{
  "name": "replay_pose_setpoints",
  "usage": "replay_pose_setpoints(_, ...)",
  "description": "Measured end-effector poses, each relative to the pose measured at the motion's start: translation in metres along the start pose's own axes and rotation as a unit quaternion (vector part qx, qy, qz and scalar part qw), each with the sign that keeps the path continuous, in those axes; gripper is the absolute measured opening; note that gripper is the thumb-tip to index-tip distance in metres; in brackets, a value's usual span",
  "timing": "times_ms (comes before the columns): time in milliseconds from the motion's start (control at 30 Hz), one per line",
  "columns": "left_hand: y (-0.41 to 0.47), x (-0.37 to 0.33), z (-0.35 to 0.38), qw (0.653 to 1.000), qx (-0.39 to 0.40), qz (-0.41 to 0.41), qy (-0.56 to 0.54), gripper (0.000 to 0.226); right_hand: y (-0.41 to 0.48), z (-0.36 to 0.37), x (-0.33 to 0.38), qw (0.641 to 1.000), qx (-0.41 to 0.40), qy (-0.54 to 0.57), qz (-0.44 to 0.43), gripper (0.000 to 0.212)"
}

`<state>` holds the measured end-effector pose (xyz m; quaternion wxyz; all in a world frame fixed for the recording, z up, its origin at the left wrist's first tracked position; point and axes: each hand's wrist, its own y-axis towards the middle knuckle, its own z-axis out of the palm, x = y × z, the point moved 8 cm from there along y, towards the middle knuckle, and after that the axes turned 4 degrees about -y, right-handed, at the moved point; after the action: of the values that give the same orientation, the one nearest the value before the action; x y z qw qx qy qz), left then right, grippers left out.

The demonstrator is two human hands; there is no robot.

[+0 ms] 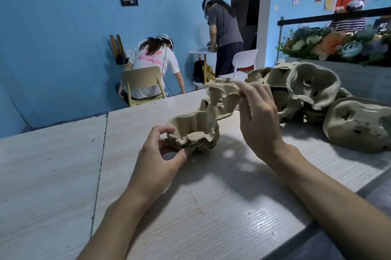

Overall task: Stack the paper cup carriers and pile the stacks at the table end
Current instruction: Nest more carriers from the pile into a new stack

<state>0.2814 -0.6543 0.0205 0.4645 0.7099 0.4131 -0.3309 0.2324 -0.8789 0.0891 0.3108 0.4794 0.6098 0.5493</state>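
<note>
You are looking down at a pale wood-grain worktop (211, 196) with both bare hands out in front of you.

Your left hand (163, 156) rests low on the worktop. Its grip is closed, thumb and curled fingers round the near left edge of a short stack (193, 130) of nested brown pulp cup carriers. The stack sits flat just in front of you, hollow side up.

Your right hand (261, 115) is raised beyond the stack, to its right. Its grip is a fingertip pinch on the rim of a single carrier (222, 95), held in the air above the worktop and tilted.

Further right, a loose heap (313, 84) of unstacked carriers lies tumbled at all angles along the worktop's right side. Some are on edge and some upside down.

The carriers look very light, made of thin moulded pulp. They seem stiff enough to keep their shape, though their wavy rims would likely crush or tear if squeezed. The matt surface should not slip.

The rim between two cup wells looks the best place to hold one. Turn it hollow side up, line its wells up over the stack and let it drop in rather than pressing it. Move the finished stack by its sides, low down, so the layers do not slide apart.
</note>
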Motion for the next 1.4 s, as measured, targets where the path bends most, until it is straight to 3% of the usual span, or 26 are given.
replay_pose_setpoints(400,-0.003,-0.004,0.007,0.999,0.031,-0.009,-0.011,0.046,0.0,0.01,0.02,0.986,0.049,0.159,-0.032,0.019)
replay_pose_setpoints(533,-0.003,0.001,0.005,0.999,0.019,-0.034,-0.008,0.069,-0.006,0.022,0.02,0.977,0.096,0.188,-0.011,0.021)
replay_pose_setpoints(667,-0.004,0.001,0.005,0.999,0.02,-0.027,-0.014,0.095,-0.01,0.029,0.016,0.971,0.138,0.195,0.014,0.039)
replay_pose_setpoints(767,-0.004,-0.003,0.005,1.0,0.026,-0.007,-0.002,0.087,-0.007,0.022,0.005,0.982,0.111,0.143,0.047,0.042)
replay_pose_setpoints(900,-0.001,-0.001,0.005,0.999,0.032,0.011,-0.005,0.052,-0.008,0.022,-0.018,0.981,0.096,0.098,0.139,0.028)
replay_pose_setpoints(1000,0.001,0.002,0.004,1.0,0.02,0.012,-0.005,0.039,-0.009,0.052,-0.039,0.961,0.199,0.048,0.188,0.022)
replay_pose_setpoints(1100,0.003,0.005,-0.002,1.0,-0.003,0.008,0.005,0.04,-0.011,0.089,-0.059,0.935,0.288,0.011,0.206,0.031)
replay_pose_setpoints(1400,0.004,0.008,-0.009,0.999,-0.026,0.004,0.039,0.045,-0.012,0.161,-0.073,0.889,0.392,-0.081,0.224,0.058)
